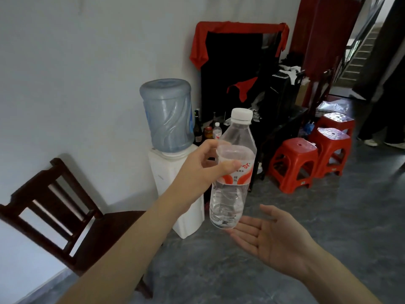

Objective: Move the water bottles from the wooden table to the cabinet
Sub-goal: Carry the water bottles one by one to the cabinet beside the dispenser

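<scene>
The left hand (203,170) grips a clear plastic water bottle (230,172) upright mid-carry; the right hand (271,238), fingers spread, waits beneath, likely guarding its base.

The water bottle (232,170) in my left hand (203,167) is clear, glossy plastic with a smooth white cap and a shiny red-and-white wrap. To the left, the chair (65,216) is dark, polished wood. The far dispenser jug (168,115) is translucent bluish plastic. On the right, the red stools (293,163) are glossy plastic. The floor (328,216) looks like smooth grey stone, faintly reflective.
</scene>
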`<move>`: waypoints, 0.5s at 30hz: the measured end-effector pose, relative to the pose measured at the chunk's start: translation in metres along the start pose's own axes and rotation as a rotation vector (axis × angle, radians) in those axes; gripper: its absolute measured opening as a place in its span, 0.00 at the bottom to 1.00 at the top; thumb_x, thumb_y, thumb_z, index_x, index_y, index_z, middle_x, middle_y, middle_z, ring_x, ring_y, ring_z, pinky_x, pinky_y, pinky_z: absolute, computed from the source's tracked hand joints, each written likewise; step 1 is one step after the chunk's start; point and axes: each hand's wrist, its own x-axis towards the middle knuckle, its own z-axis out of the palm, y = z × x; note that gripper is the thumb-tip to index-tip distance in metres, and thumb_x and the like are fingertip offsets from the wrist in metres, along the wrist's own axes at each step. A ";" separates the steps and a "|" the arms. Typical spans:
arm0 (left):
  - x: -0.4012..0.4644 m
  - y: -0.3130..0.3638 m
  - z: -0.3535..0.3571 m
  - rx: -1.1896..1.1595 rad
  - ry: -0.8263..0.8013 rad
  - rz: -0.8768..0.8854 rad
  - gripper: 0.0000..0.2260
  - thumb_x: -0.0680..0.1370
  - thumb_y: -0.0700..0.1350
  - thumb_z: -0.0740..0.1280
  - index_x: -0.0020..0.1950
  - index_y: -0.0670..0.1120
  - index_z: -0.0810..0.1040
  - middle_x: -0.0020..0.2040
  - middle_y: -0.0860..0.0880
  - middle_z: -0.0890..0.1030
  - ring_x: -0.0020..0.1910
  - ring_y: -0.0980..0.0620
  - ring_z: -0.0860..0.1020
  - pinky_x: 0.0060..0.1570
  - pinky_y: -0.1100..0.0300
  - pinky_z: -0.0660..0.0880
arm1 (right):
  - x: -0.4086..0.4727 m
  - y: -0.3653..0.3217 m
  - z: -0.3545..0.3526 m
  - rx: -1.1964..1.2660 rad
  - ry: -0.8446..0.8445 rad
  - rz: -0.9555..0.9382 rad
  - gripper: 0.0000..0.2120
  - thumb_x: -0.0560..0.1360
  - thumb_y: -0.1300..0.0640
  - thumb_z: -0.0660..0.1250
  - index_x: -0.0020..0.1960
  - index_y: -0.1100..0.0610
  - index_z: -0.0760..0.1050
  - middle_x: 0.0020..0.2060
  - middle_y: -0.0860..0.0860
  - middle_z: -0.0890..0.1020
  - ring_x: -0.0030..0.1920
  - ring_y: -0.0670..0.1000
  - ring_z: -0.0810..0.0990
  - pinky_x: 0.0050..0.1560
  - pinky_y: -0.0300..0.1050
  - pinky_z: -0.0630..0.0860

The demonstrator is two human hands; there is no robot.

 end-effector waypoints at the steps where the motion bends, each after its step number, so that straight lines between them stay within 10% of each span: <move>1: 0.017 -0.004 0.007 -0.003 0.006 -0.004 0.24 0.67 0.56 0.76 0.60 0.53 0.78 0.55 0.54 0.85 0.54 0.54 0.85 0.48 0.62 0.81 | 0.007 -0.017 -0.006 0.003 0.012 -0.003 0.29 0.81 0.47 0.53 0.65 0.72 0.72 0.58 0.68 0.81 0.60 0.64 0.80 0.59 0.54 0.76; 15: 0.211 -0.049 0.069 0.040 0.013 -0.020 0.19 0.70 0.54 0.75 0.59 0.53 0.77 0.54 0.57 0.85 0.54 0.57 0.84 0.48 0.65 0.80 | 0.105 -0.197 -0.073 -0.050 0.065 0.025 0.31 0.82 0.43 0.51 0.64 0.70 0.73 0.57 0.67 0.82 0.62 0.64 0.79 0.59 0.54 0.76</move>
